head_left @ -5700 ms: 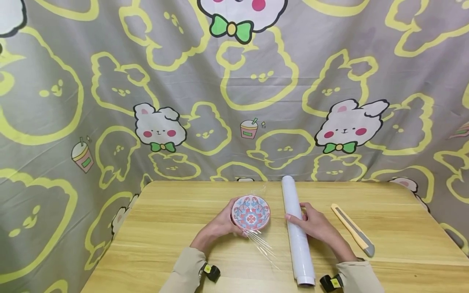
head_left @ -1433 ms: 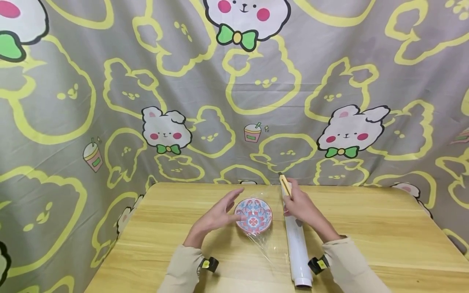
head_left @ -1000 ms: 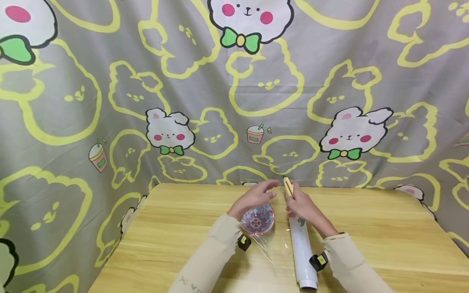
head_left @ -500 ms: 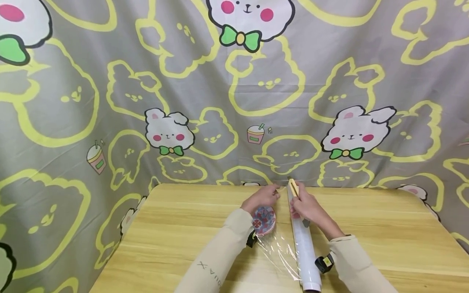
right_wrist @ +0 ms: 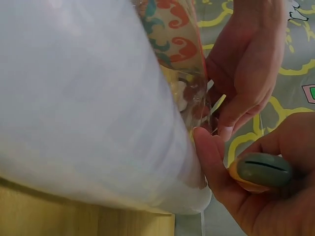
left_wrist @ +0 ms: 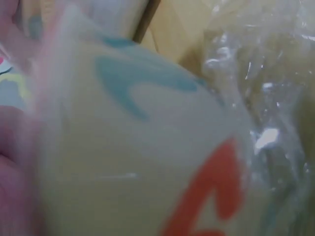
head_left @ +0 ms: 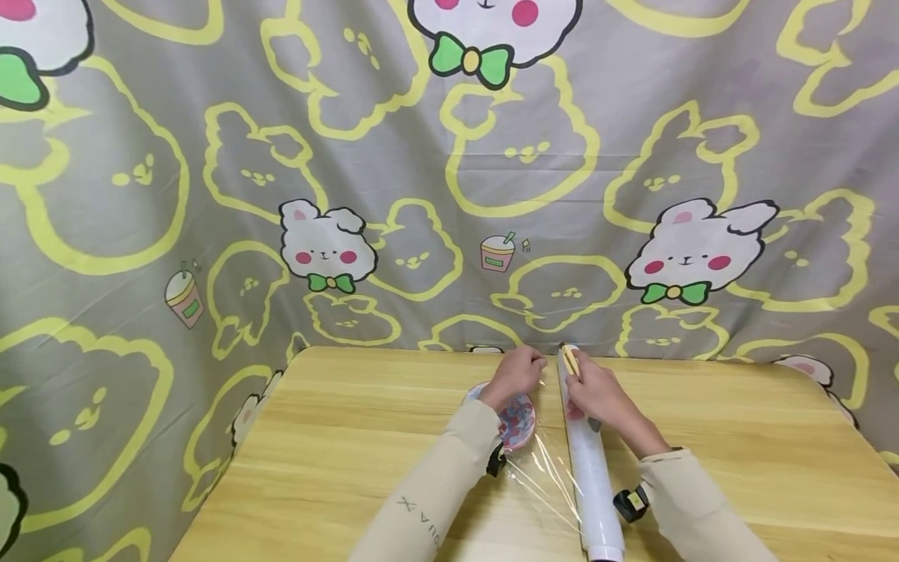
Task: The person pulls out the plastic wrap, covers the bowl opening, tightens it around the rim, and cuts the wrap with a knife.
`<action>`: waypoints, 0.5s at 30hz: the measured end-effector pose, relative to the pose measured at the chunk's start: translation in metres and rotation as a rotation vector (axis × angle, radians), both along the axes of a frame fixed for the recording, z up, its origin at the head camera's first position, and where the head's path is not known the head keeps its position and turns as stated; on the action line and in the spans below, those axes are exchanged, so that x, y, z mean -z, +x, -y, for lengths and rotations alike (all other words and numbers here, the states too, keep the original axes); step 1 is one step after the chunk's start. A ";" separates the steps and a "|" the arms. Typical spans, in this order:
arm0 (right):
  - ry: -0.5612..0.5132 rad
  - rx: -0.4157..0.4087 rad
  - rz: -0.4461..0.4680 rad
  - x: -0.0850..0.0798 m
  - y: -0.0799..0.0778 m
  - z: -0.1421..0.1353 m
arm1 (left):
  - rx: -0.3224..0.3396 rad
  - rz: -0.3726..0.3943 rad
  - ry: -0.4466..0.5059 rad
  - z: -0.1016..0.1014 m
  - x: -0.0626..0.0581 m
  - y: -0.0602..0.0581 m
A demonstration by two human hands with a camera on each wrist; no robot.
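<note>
My right hand (head_left: 604, 398) grips a yellow utility knife (head_left: 571, 362) at the far end of a thick roll of cling film (head_left: 593, 484). In the right wrist view the knife's grey butt end (right_wrist: 266, 170) points at the camera, and a fingertip touches the roll (right_wrist: 98, 103). My left hand (head_left: 518, 372) reaches over a patterned bowl (head_left: 518, 425) and pinches the clear film (right_wrist: 197, 101) between bowl and roll. The film stretches taut from the bowl to the roll. Blurred, the bowl's outer side (left_wrist: 147, 132) fills much of the left wrist view, with crinkled film (left_wrist: 270, 123) beside it.
Everything stands on a wooden table (head_left: 337, 453). Behind the table's far edge hangs a grey curtain (head_left: 421, 156) with cartoon rabbits. The roll lies lengthwise from the far edge towards the front.
The right hand took up the knife from the table's right side. The left hand let go of the bowl, moved right and took hold of the film. The bowl shifted right, and the film tightened.
</note>
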State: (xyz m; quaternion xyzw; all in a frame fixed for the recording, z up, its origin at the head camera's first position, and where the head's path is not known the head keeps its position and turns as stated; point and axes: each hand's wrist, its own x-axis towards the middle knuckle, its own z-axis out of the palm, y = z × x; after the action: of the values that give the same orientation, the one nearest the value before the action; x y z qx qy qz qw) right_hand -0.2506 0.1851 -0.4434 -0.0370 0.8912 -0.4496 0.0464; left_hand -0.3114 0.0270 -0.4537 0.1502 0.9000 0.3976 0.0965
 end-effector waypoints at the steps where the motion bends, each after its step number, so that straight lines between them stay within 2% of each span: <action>1: 0.007 -0.003 -0.009 0.001 -0.001 0.002 | -0.027 0.010 0.015 0.000 0.001 0.000; 6: 0.058 0.000 -0.049 0.003 -0.006 0.006 | -0.102 -0.016 0.052 -0.001 0.002 0.001; 15: 0.141 0.002 -0.065 0.002 -0.008 0.009 | -0.118 0.021 0.107 -0.004 0.004 0.001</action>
State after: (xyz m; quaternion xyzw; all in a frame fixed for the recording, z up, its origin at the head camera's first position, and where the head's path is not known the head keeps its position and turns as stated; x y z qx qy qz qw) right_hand -0.2590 0.1761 -0.4452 -0.0476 0.9217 -0.3845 0.0194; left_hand -0.3106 0.0310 -0.4575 0.0975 0.8838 0.4516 0.0742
